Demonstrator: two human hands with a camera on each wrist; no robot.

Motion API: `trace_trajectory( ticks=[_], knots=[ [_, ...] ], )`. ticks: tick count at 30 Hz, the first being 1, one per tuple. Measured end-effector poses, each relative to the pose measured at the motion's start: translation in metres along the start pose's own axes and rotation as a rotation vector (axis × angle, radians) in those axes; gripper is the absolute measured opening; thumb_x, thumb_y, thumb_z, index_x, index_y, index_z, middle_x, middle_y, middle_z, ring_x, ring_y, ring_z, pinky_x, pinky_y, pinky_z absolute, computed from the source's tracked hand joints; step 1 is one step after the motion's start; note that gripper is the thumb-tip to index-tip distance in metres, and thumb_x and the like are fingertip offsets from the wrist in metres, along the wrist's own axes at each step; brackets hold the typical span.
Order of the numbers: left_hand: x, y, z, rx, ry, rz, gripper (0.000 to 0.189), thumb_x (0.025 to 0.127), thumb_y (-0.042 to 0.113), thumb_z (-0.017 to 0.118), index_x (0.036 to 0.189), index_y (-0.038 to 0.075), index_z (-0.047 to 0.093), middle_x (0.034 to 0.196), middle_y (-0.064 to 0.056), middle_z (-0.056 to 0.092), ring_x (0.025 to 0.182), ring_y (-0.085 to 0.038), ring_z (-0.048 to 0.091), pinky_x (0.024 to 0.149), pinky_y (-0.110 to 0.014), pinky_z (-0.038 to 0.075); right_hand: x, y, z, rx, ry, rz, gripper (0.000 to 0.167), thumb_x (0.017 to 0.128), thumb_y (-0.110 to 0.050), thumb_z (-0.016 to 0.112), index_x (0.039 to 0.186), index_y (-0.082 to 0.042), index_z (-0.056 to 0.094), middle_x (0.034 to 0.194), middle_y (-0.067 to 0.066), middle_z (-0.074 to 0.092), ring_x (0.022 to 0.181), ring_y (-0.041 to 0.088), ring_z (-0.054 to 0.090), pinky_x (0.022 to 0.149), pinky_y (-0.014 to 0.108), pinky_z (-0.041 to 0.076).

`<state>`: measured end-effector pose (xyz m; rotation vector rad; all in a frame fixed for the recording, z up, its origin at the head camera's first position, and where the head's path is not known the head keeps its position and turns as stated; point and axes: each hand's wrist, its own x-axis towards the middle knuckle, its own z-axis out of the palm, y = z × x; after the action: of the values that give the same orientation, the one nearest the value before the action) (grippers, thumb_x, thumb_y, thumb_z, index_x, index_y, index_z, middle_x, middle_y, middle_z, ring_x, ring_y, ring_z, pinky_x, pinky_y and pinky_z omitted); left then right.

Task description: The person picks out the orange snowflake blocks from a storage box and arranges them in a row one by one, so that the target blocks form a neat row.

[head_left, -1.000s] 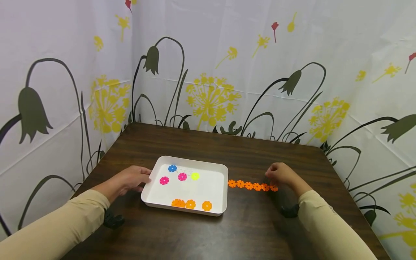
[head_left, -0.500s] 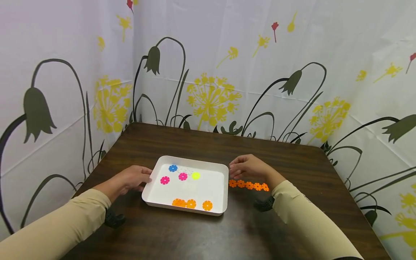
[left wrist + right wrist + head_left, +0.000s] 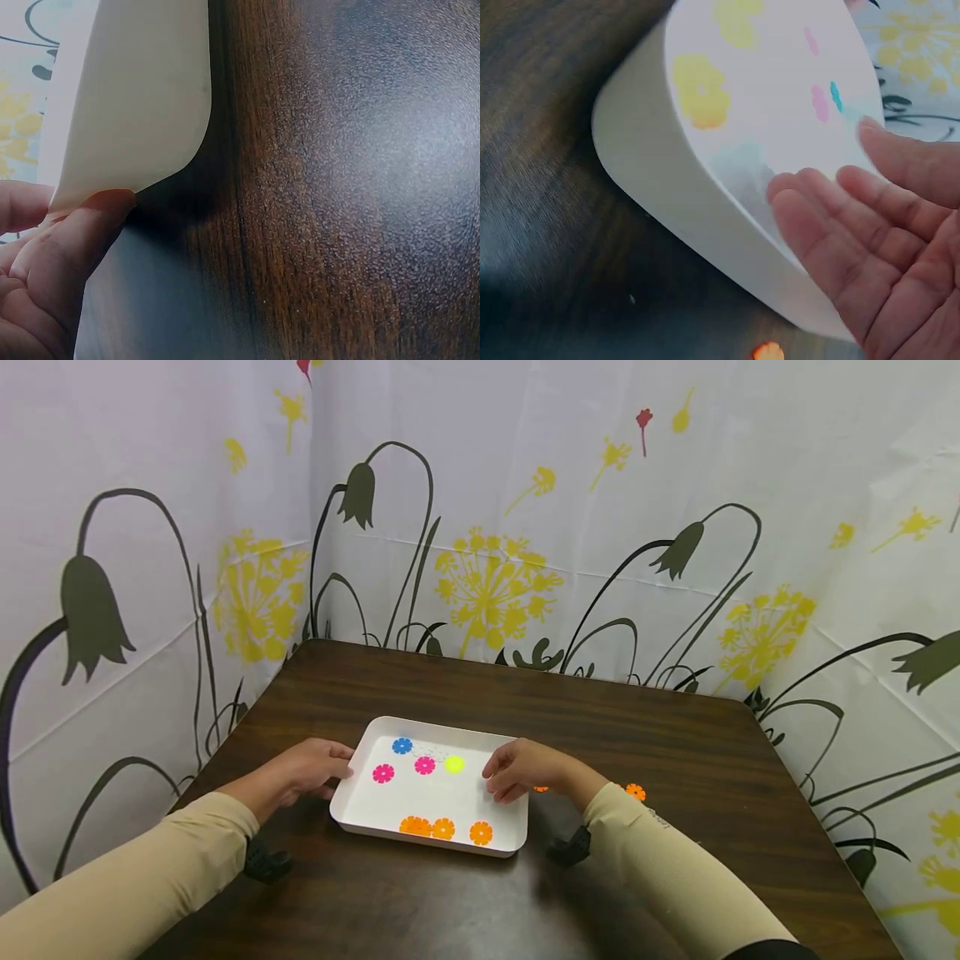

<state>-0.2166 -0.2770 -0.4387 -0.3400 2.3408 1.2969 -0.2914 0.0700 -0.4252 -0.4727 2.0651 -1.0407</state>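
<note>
**Shallow tray with coloured discs, one hand at each end**

The white tray [image 3: 442, 795] rests on the dark wood-grain tabletop [image 3: 600, 714]. The left grip [image 3: 309, 768] pinches its left wall at the rim, thumb against the outer face; this contact is clearest in the left wrist view. The right grip [image 3: 529, 768] is loose and fairly wide, its thumb standing apart from gently bent fingers, and lies over the tray's right portion. Within the tray, the yellow disc [image 3: 453, 764] sits nearest these fingertips, to their left and apart from them. Farther left are two pink discs [image 3: 425, 765] and, toward the far wall, a blue disc [image 3: 402, 746]. Orange discs [image 3: 481, 833] lie along the near wall, some overlapping at its left. Outside, more orange pieces [image 3: 636, 792] lie on the tabletop to the tray's right, partly hidden by the right forearm. A flower-printed curtain [image 3: 570, 427] forms the background.
</note>
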Motion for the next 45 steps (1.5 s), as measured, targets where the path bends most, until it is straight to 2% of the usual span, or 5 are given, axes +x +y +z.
trace_trajectory(
  ticks=[7,15,35,41,45],
  knots=[
    [0.0,0.003,-0.002,-0.02,-0.004,0.013,0.046,0.096,0.012,0.057,0.137,-0.008,0.048,0.128,-0.026,0.057,0.097,-0.028,0.063,0.08,-0.038,0.059,0.001,-0.008,0.023,-0.321,-0.049,-0.019,0.022,0.084,-0.014,0.076,0.099,-0.005,0.064,0.084,0.003,0.063,0.067,0.018,0.06,0.065,0.029,0.056],
    [-0.001,0.006,-0.003,-0.019,-0.011,-0.008,0.047,0.097,0.013,0.058,0.138,-0.007,0.048,0.129,-0.025,0.056,0.098,-0.028,0.062,0.08,-0.037,0.059,-0.004,-0.014,0.052,-0.816,0.075,-0.068,0.025,0.076,-0.027,0.082,0.086,-0.017,0.061,0.074,-0.006,0.056,0.069,0.011,0.049,0.061,0.022,0.04],
    [0.002,-0.002,0.001,0.016,0.017,0.003,0.048,0.097,0.017,0.06,0.138,-0.005,0.049,0.129,-0.025,0.057,0.098,-0.027,0.062,0.078,-0.036,0.059,-0.001,-0.008,0.065,-0.969,0.095,-0.083,0.029,0.076,-0.019,0.081,0.092,-0.018,0.057,0.075,-0.004,0.053,0.068,0.014,0.049,0.06,0.023,0.043],
    [0.002,-0.003,0.002,0.026,0.016,0.004,0.048,0.097,0.017,0.059,0.138,-0.005,0.049,0.13,-0.025,0.056,0.098,-0.027,0.062,0.078,-0.036,0.059,0.002,0.002,0.057,-0.872,0.023,-0.159,0.016,0.079,-0.016,0.077,0.082,-0.021,0.063,0.074,-0.008,0.056,0.069,0.01,0.049,0.064,0.02,0.042],
    [0.001,-0.003,0.002,0.021,0.017,0.006,0.047,0.097,0.016,0.059,0.138,-0.005,0.049,0.129,-0.025,0.056,0.099,-0.028,0.062,0.078,-0.037,0.059,0.002,0.004,0.047,-0.686,0.005,-0.173,0.012,0.084,-0.014,0.073,0.08,-0.018,0.062,0.072,-0.007,0.056,0.067,0.009,0.052,0.063,0.02,0.045]
  ],
)
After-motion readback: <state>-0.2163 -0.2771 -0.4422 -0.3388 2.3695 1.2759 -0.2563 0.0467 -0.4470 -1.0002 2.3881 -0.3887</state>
